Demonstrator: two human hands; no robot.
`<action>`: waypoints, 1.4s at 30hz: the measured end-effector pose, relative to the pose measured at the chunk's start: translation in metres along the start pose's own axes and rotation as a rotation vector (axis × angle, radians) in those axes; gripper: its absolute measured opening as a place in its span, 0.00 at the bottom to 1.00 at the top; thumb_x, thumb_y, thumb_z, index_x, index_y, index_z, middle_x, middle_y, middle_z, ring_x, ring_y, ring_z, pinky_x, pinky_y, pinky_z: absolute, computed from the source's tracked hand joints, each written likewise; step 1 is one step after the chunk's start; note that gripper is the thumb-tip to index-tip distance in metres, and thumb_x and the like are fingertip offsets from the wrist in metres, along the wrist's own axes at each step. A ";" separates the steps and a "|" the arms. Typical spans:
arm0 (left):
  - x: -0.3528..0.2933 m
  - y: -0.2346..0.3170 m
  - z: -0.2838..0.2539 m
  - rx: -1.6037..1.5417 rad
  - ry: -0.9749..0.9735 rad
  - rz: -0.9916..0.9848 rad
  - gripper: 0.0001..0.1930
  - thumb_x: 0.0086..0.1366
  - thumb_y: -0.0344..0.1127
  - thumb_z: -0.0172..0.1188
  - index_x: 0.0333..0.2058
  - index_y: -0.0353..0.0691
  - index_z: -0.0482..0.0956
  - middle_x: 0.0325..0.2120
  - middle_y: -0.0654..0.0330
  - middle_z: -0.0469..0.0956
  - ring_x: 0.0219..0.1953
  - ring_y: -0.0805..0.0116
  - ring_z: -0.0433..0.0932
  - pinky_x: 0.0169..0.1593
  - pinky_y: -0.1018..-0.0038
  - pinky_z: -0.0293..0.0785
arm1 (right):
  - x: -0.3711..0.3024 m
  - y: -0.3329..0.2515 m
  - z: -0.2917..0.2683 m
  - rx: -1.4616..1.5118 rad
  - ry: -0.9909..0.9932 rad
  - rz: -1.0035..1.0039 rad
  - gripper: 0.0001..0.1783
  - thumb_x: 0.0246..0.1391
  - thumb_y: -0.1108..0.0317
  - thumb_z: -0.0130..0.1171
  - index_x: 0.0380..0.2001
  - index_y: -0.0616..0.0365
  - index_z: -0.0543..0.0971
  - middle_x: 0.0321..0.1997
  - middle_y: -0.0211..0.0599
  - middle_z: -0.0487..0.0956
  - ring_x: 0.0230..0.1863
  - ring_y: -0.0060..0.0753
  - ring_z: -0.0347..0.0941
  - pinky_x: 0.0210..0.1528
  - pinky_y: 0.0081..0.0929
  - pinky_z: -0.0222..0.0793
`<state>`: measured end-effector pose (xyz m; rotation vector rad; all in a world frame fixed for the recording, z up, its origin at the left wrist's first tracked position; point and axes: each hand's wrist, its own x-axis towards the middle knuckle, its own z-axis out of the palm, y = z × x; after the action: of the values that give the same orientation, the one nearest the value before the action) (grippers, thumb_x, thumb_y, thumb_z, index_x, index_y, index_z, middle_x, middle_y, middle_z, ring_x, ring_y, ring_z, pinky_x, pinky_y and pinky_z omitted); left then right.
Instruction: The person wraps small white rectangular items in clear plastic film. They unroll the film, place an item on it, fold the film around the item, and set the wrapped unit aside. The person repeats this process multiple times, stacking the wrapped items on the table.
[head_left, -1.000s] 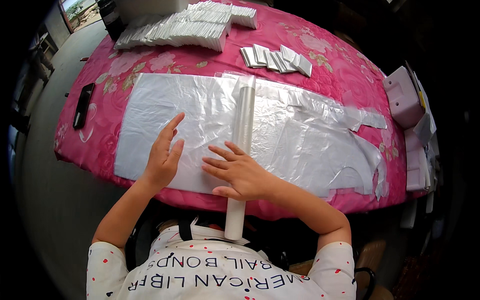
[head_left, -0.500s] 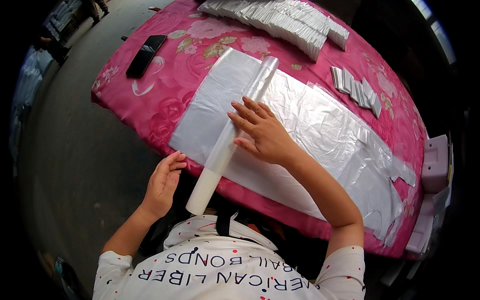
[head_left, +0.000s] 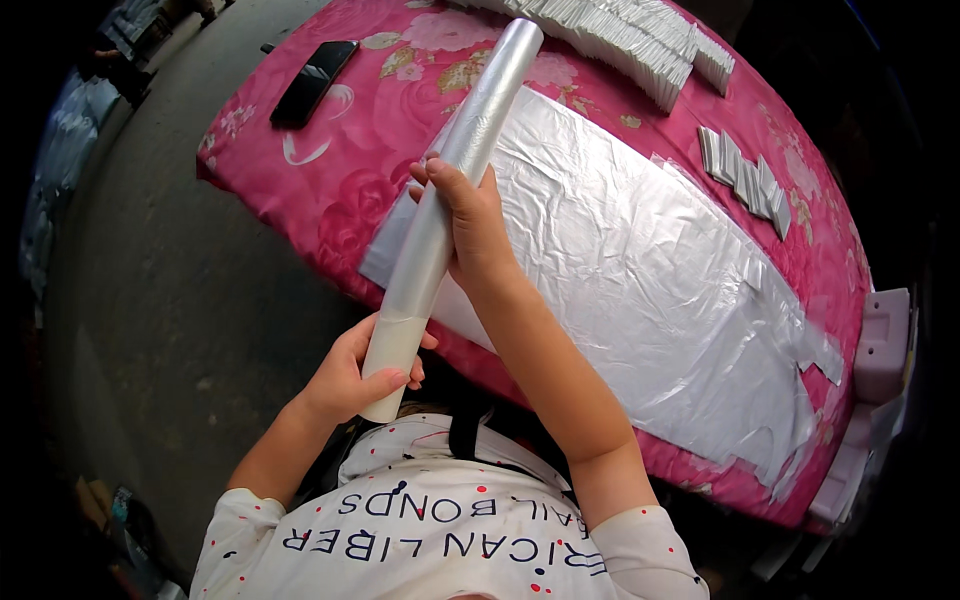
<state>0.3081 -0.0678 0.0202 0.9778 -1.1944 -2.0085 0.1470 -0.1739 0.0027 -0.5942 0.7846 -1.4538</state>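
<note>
A long roll of clear plastic film point(head_left: 465, 150) on a pale core slants up and away from me, lifted over the table's left part. My left hand point(head_left: 352, 372) is closed round its near end, at the bare cream-coloured core. Further up, my right hand point(head_left: 468, 215) grips the roll's middle, thumb on top and fingers curled beneath. Below and to the right lies a wide stack of flat, silvery translucent plastic sheets point(head_left: 620, 270), wrinkled on top with ragged right ends. The roll and my right forearm hide part of its left side.
A pink floral tablecloth point(head_left: 340, 190) covers the table. A black phone point(head_left: 314, 85) lies at far left. Long rows of folded white packets point(head_left: 620, 40) stand at the back, with a smaller group point(head_left: 745, 180) at right. Pale pink plastic boxes point(head_left: 880, 345) sit beyond the right edge.
The roll has risen off the sheets and now points further away. My left hand has closed on its near end; my right hand, flat on it before, now wraps round it.
</note>
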 end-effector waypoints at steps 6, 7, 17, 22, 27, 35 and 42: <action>0.014 0.014 0.029 -0.260 -0.190 -0.154 0.32 0.48 0.35 0.62 0.52 0.30 0.62 0.34 0.55 0.73 0.27 0.72 0.74 0.33 0.75 0.75 | -0.024 -0.059 -0.009 0.076 -0.161 0.089 0.38 0.45 0.52 0.63 0.52 0.62 0.59 0.38 0.38 0.74 0.39 0.28 0.72 0.41 0.29 0.73; 0.014 0.014 0.031 -0.106 -0.104 -0.139 0.33 0.47 0.35 0.62 0.52 0.30 0.62 0.33 0.56 0.73 0.27 0.72 0.74 0.33 0.75 0.74 | -0.028 -0.064 -0.012 0.044 -0.167 0.064 0.39 0.45 0.50 0.63 0.52 0.62 0.59 0.39 0.39 0.74 0.40 0.29 0.73 0.42 0.29 0.73; 0.027 0.019 0.058 -0.399 -0.562 -0.392 0.38 0.47 0.44 0.63 0.53 0.27 0.62 0.29 0.58 0.73 0.29 0.73 0.74 0.34 0.77 0.72 | -0.069 -0.089 -0.038 0.108 -0.310 0.000 0.40 0.45 0.43 0.61 0.49 0.64 0.61 0.35 0.39 0.75 0.38 0.34 0.76 0.41 0.31 0.73; 0.035 0.023 0.069 0.302 -0.190 -0.168 0.29 0.47 0.39 0.67 0.45 0.32 0.67 0.32 0.55 0.74 0.31 0.73 0.74 0.34 0.77 0.72 | -0.078 -0.097 -0.046 -0.123 -0.003 -0.039 0.36 0.47 0.48 0.60 0.48 0.65 0.61 0.34 0.40 0.75 0.37 0.33 0.75 0.40 0.30 0.74; 0.036 0.001 0.060 -0.492 -0.702 -0.453 0.38 0.48 0.47 0.64 0.52 0.27 0.62 0.35 0.50 0.74 0.35 0.66 0.76 0.31 0.75 0.75 | -0.089 -0.101 -0.048 0.100 0.017 -0.055 0.35 0.47 0.55 0.61 0.50 0.65 0.58 0.33 0.40 0.74 0.36 0.32 0.74 0.39 0.30 0.73; 0.046 -0.018 0.068 0.344 -0.130 -0.037 0.36 0.60 0.48 0.57 0.58 0.32 0.54 0.40 0.54 0.72 0.35 0.71 0.74 0.40 0.75 0.72 | -0.095 -0.063 -0.068 -0.166 0.254 -0.041 0.30 0.45 0.60 0.64 0.44 0.65 0.61 0.34 0.40 0.72 0.36 0.30 0.74 0.38 0.30 0.73; 0.042 -0.015 0.049 -0.008 -0.312 -0.482 0.37 0.54 0.58 0.60 0.53 0.36 0.63 0.23 0.61 0.71 0.21 0.76 0.72 0.26 0.78 0.71 | -0.094 -0.063 -0.087 -0.337 0.245 -0.021 0.30 0.44 0.55 0.65 0.43 0.64 0.65 0.38 0.40 0.73 0.38 0.29 0.72 0.42 0.30 0.68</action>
<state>0.2423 -0.0720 0.0108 1.0492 -1.1863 -2.6205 0.0443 -0.0752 0.0072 -0.6864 1.2349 -1.4398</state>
